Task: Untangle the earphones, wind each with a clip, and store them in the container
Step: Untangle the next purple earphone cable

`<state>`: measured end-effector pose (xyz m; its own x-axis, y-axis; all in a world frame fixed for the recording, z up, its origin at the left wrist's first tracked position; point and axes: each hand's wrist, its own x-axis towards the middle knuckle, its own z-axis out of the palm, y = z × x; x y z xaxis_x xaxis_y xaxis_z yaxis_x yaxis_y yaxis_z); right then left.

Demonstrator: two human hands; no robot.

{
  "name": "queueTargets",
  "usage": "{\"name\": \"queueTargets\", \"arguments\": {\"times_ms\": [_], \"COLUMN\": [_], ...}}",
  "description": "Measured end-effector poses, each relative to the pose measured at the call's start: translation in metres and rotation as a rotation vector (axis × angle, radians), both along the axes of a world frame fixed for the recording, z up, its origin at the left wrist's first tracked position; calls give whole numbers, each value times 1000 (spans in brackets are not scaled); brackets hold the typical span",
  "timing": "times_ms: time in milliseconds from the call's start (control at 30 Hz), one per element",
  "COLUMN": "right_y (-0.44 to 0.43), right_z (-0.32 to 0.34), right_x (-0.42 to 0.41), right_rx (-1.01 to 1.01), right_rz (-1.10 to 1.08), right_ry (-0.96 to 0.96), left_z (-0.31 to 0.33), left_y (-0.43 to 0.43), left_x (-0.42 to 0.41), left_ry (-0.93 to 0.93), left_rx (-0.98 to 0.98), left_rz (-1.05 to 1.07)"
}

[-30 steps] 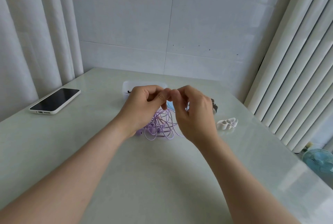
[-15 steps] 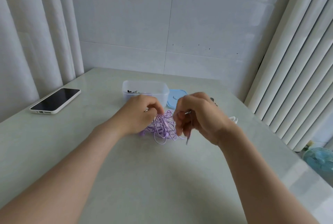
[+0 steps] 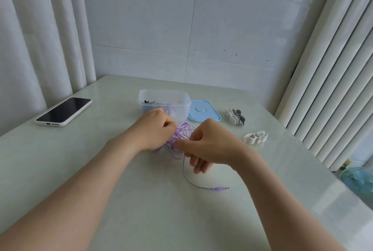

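A tangle of purple earphones (image 3: 184, 130) lies on the table between my hands. My left hand (image 3: 156, 128) grips the tangle's left side with curled fingers. My right hand (image 3: 210, 145) pinches a strand of the cord at the tangle's right. A loose length of cord runs toward me and ends in the jack plug (image 3: 221, 188) lying flat on the table. The clear plastic container (image 3: 181, 99) stands just behind the hands, with something dark inside. White clips (image 3: 255, 137) and a grey and white bunch of clips (image 3: 236, 116) lie to the right.
The container's blue lid (image 3: 203, 111) lies flat beside it on the right. A phone in a white case (image 3: 64, 110) rests at the table's left. Curtains hang on both sides, a tiled wall stands behind, and a small fan (image 3: 358, 178) sits beyond the right table edge.
Both hands have dropped from above the tangle to the table and drawn apart. A length of cord with the jack plug has been pulled out and now lies toward me.
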<state>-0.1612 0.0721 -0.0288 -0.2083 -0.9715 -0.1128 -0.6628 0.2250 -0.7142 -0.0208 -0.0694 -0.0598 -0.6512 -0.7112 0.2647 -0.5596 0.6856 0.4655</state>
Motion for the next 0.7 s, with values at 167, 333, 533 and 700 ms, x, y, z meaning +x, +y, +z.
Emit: {"name": "queueTargets", "arguments": {"times_ms": [167, 333, 533, 700], "right_y": [-10, -15, -16, -17], "right_z": [-12, -15, -17, -21], "right_x": [0, -7, -1, -1], "right_rx": [-281, -369, -329, -207], "right_rz": [-65, 4, 51, 44], "right_ry": [323, 326, 262, 208], "left_z": [2, 4, 3, 6], "left_y": [2, 3, 2, 4], "left_x": [0, 0, -3, -4], "left_ry": [65, 146, 262, 270], "left_rx": [94, 118, 74, 111], "left_rz": [36, 74, 97, 63]}}
